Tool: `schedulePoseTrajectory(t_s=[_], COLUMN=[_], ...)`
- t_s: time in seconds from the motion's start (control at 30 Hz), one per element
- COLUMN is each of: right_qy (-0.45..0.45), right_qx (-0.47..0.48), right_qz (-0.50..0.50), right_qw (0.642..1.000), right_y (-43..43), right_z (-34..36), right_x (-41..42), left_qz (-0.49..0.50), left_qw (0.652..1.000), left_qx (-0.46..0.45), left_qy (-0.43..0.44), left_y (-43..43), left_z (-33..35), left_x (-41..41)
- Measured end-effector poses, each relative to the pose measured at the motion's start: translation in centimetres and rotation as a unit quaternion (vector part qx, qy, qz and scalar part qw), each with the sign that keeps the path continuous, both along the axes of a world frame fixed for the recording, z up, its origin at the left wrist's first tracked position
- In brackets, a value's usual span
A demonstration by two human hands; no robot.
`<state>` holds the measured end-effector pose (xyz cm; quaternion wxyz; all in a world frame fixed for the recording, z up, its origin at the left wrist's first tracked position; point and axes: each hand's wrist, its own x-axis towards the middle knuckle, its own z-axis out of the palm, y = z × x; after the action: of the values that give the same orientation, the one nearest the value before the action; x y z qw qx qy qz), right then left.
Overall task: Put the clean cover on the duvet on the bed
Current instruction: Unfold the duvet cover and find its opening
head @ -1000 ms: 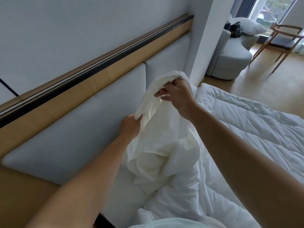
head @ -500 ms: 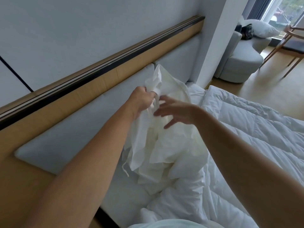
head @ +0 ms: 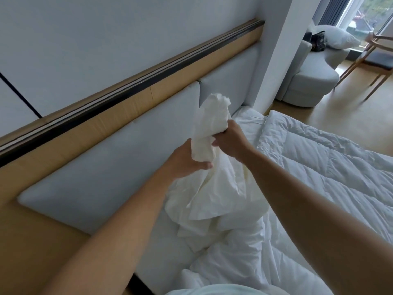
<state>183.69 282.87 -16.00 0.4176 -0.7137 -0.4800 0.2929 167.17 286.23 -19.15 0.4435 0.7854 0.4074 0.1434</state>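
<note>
A white duvet cover (head: 212, 192) hangs bunched in the air above the head end of the bed. My left hand (head: 187, 160) grips the gathered cloth from below and the left. My right hand (head: 230, 138) grips the same bunch just above it, and a crumpled end of the cover sticks up past that hand. The cover's lower folds trail onto the bed. The quilted white duvet (head: 323, 167) lies spread flat over the mattress to the right, apart from my hands.
A padded grey headboard (head: 119, 167) with a wooden rail runs along the wall on the left. A white pillar (head: 276, 50) stands past the bed's corner. Beyond it are a grey armchair (head: 308, 81) with a pillow and a wooden chair (head: 378, 54) on wood floor.
My right hand, open half a second ago, has closed on the cover above my left hand. My left hand has dropped lower on the bunch.
</note>
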Motion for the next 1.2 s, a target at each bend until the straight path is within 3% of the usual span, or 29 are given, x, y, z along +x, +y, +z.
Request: schedulePoseTrajectory(t_s=[0.1, 0.17, 0.33, 0.57, 0.73, 0.83, 0.87, 0.93, 1.03, 1.2], right_qy=[-0.011, 0.043, 0.176, 0.277, 0.369, 0.41, 0.422, 0.44, 0.402, 0.276], right_qx=[0.041, 0.084, 0.185, 0.19, 0.257, 0.299, 0.304, 0.287, 0.216, 0.062], right_qz=[-0.01, -0.015, -0.02, -0.017, -0.01, 0.017, 0.025, 0.019, -0.022, -0.051], right_qw=[0.999, 0.995, 0.967, 0.942, 0.893, 0.862, 0.854, 0.851, 0.89, 0.958], right_y=[1.2, 1.8, 3.9, 3.8, 7.0, 9.1, 9.6, 10.2, 10.3, 8.5], right_z=[3.3, 6.1, 11.8, 12.3, 18.5, 22.8, 23.2, 22.1, 17.5, 8.6], right_x=[0.4, 0.4, 1.2, 1.1, -0.7, -0.8, -0.6, -0.5, -0.4, -0.4], left_qz=[0.197, 0.249, 0.299, 0.378, 0.432, 0.409, 0.384, 0.338, 0.269, 0.188], left_qw=[0.976, 0.96, 0.916, 0.823, 0.747, 0.714, 0.727, 0.791, 0.885, 0.944], left_qx=[0.09, 0.127, 0.236, 0.356, 0.398, 0.461, 0.467, 0.435, 0.361, 0.269], left_qy=[0.024, -0.008, -0.122, -0.23, -0.312, -0.331, -0.325, -0.264, -0.119, -0.033], left_y=[0.4, 1.2, 1.4, 2.0, 6.4, 7.7, 7.7, 7.1, 6.6, 5.9], left_z=[-1.9, -2.5, -1.3, 1.5, 12.1, 18.0, 19.0, 19.3, 15.8, 9.1], left_x=[0.9, 1.3, 2.4, 0.3, -0.9, -2.0, -2.3, -2.3, -2.0, -2.2])
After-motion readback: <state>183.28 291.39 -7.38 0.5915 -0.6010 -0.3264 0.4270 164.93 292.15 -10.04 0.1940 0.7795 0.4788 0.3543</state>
